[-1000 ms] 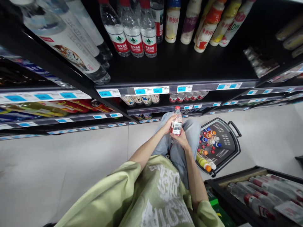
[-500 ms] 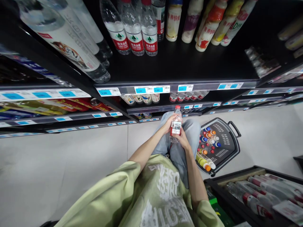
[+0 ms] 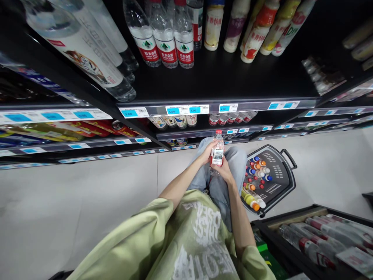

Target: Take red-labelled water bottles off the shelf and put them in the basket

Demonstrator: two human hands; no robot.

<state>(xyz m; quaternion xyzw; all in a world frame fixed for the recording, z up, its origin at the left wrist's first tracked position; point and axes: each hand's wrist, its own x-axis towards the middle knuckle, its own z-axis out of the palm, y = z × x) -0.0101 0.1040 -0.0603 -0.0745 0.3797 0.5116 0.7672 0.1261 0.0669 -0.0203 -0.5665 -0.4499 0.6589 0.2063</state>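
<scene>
A clear water bottle (image 3: 217, 155) with a red cap and a red-and-white label stands upright above my knees. My left hand (image 3: 207, 152) is closed round its upper left side. Lower down, my right hand (image 3: 223, 170) grips it near the base from the right. The label faces me between the two hands, and parts of both hands' fingers are hidden behind the bottle. Beyond it is the shelf (image 3: 227, 89), where red-labelled water bottles (image 3: 165, 50) and several milk-drink bottles (image 3: 214, 29) stand.
On the floor to my right sits a dark shopping basket (image 3: 275, 163) holding several capped bottles. A crate of bottles (image 3: 314, 241) stands at the lower right. Large water bottles (image 3: 84, 58) are on the shelf at the upper left. Price tags (image 3: 177, 111) line the shelf edge.
Almost nothing differs. The bottle has tilted or turned very slightly in my hands, and both hands keep their hold.
</scene>
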